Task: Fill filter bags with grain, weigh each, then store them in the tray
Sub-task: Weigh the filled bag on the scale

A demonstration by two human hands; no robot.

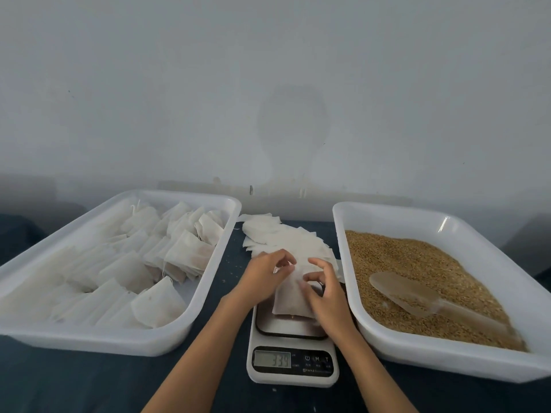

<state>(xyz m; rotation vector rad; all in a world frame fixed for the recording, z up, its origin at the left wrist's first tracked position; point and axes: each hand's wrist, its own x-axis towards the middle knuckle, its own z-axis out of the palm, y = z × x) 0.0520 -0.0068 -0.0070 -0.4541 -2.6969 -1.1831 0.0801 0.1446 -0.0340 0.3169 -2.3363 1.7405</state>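
A filled white filter bag [290, 298] stands on the platform of a small kitchen scale [293, 365], whose display shows digits. My left hand [264, 274] pinches the bag's top left corner. My right hand [323, 289] grips the bag's upper right side, its fingers curled over it. To the left, a white tray [119, 342] holds several filled bags. On the right sits a white tray [447, 360] of brown grain [417, 257], with a clear plastic scoop [417, 296] lying in the grain.
A fanned pile of flat empty filter bags [277, 236] lies on the dark tablecloth [89, 383] behind the scale, between the two trays. A pale wall rises right behind the table. A few stray grains dot the cloth near the left tray.
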